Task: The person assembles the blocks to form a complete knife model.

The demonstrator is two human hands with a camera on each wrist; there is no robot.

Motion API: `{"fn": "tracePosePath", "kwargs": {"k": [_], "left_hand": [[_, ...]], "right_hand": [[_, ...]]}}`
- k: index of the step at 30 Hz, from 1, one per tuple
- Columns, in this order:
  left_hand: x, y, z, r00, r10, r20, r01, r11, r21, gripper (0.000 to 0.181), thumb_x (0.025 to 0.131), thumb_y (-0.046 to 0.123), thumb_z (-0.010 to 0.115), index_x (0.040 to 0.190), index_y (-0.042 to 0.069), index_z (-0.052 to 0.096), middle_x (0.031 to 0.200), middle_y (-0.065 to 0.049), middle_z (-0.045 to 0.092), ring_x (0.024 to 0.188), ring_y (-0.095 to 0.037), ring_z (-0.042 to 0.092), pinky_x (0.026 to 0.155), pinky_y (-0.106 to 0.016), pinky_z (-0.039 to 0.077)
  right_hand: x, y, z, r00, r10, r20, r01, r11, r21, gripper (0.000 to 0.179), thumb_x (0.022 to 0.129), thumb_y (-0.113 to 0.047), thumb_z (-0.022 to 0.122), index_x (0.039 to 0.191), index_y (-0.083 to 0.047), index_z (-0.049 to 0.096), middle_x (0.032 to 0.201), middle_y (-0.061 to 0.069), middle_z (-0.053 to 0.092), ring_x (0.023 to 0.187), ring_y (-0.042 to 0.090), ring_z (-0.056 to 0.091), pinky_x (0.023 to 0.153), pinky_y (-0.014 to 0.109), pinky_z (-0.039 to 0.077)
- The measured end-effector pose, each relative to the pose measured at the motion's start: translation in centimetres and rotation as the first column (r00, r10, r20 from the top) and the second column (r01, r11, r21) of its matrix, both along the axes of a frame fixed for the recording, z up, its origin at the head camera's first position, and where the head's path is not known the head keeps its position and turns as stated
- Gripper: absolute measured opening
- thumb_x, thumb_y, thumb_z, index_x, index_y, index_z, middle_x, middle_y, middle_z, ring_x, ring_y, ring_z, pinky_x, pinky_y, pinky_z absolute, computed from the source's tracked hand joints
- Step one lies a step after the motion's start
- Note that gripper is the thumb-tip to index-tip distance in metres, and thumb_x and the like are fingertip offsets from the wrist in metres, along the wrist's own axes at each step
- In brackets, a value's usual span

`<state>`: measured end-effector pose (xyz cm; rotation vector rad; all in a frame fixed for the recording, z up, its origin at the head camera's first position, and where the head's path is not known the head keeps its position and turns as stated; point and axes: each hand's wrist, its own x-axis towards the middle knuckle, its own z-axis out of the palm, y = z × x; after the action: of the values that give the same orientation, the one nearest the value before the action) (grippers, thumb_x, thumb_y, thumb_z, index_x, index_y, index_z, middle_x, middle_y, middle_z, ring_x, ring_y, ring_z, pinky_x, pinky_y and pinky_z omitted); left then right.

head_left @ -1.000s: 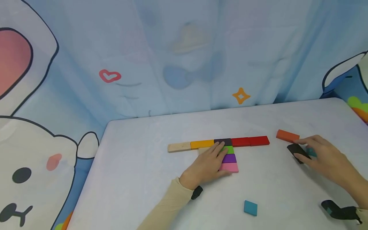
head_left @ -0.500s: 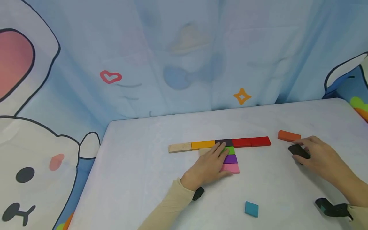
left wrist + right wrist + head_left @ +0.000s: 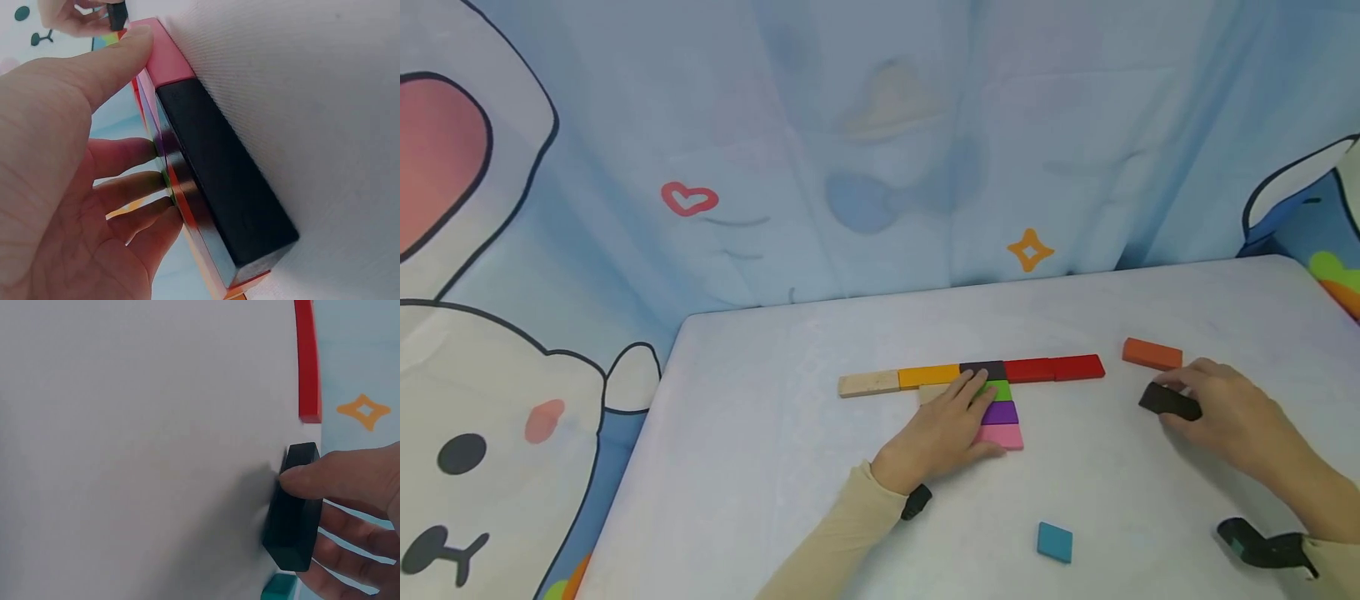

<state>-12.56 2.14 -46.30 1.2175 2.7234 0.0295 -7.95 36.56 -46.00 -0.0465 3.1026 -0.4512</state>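
Note:
My right hand (image 3: 1243, 421) pinches a black block (image 3: 1170, 402) between thumb and fingers, right of the block arrangement. In the right wrist view that black block is tilted, its shadow on the white cloth. My left hand (image 3: 934, 446) rests on the arrangement, fingers extended across the green block (image 3: 1003, 390) and purple block (image 3: 1002, 413), thumb at the pink block (image 3: 1002, 437). A second black block (image 3: 225, 175) shows beside the pink one in the left wrist view, hidden under the hand from above. A dark block (image 3: 983, 367) lies at the fingertips.
The top row also has a pale wooden block (image 3: 868, 384), a yellow block (image 3: 928, 377) and red blocks (image 3: 1078, 367). An orange block (image 3: 1152, 354) lies behind my right hand. A teal piece (image 3: 1055, 543) lies nearer the front; another teal block (image 3: 279, 587) sits below the right fingers.
My right hand has picked up the black block, turned it and shifted it slightly left, away from the teal block beneath. My left hand stays in place.

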Motion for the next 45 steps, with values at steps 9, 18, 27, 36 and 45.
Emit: {"fn": "tracePosePath", "kwargs": {"k": [9, 18, 27, 36, 45], "left_hand": [[-0.1, -0.1, -0.3, 1.000, 0.016, 0.027, -0.016, 1.000, 0.006, 0.075, 0.104, 0.056, 0.057, 0.162, 0.012, 0.039, 0.171, -0.008, 0.028, 0.158, -0.022, 0.024, 0.121, -0.030, 0.033], [0.0, 0.1, -0.2, 1.000, 0.012, 0.002, -0.012, 1.000, -0.012, 0.076, 0.104, 0.059, 0.054, 0.163, 0.013, 0.039, 0.172, -0.006, 0.027, 0.158, -0.021, 0.025, 0.120, -0.028, 0.034], [0.1, 0.0, 0.1, 1.000, 0.004, -0.009, -0.004, 1.000, -0.010, 0.076, 0.104, 0.059, 0.054, 0.162, 0.012, 0.039, 0.172, -0.006, 0.027, 0.158, -0.021, 0.024, 0.122, -0.027, 0.031], [0.1, 0.0, 0.3, 1.000, -0.003, -0.004, 0.003, 1.000, -0.014, 0.075, 0.105, 0.057, 0.053, 0.162, 0.010, 0.039, 0.172, -0.007, 0.027, 0.158, -0.022, 0.023, 0.123, -0.026, 0.028], [0.0, -0.1, 0.3, 1.000, -0.001, -0.008, 0.001, 1.000, -0.016, 0.075, 0.105, 0.057, 0.053, 0.162, 0.010, 0.039, 0.171, -0.008, 0.027, 0.158, -0.023, 0.024, 0.124, -0.027, 0.027]], "right_hand": [[-0.8, -4.5, 1.7, 0.981, 0.147, -0.123, -0.151, 0.988, -0.021, 0.057, 0.069, -0.003, 0.094, 0.118, 0.009, 0.069, 0.113, 0.035, 0.061, 0.100, 0.051, 0.059, 0.081, 0.069, 0.056], [-2.4, -9.7, 2.6, 0.938, 0.309, -0.158, -0.309, 0.951, 0.029, 0.048, 0.072, -0.003, 0.095, 0.115, 0.003, 0.074, 0.105, 0.018, 0.066, 0.099, 0.038, 0.063, 0.083, 0.057, 0.061], [-3.3, -11.7, 1.7, 0.909, 0.382, -0.168, -0.379, 0.924, 0.049, 0.043, 0.070, -0.002, 0.095, 0.109, 0.002, 0.076, 0.100, 0.015, 0.065, 0.096, 0.035, 0.064, 0.082, 0.054, 0.061], [-3.7, -12.3, 1.4, 0.903, 0.400, -0.158, -0.396, 0.917, 0.056, 0.042, 0.073, -0.001, 0.094, 0.110, 0.002, 0.076, 0.102, 0.016, 0.067, 0.099, 0.036, 0.065, 0.086, 0.054, 0.060], [-4.0, -12.6, 1.3, 0.894, 0.414, -0.169, -0.408, 0.910, 0.069, 0.042, 0.072, 0.001, 0.094, 0.109, 0.003, 0.075, 0.103, 0.017, 0.067, 0.101, 0.037, 0.065, 0.087, 0.054, 0.060]]}}
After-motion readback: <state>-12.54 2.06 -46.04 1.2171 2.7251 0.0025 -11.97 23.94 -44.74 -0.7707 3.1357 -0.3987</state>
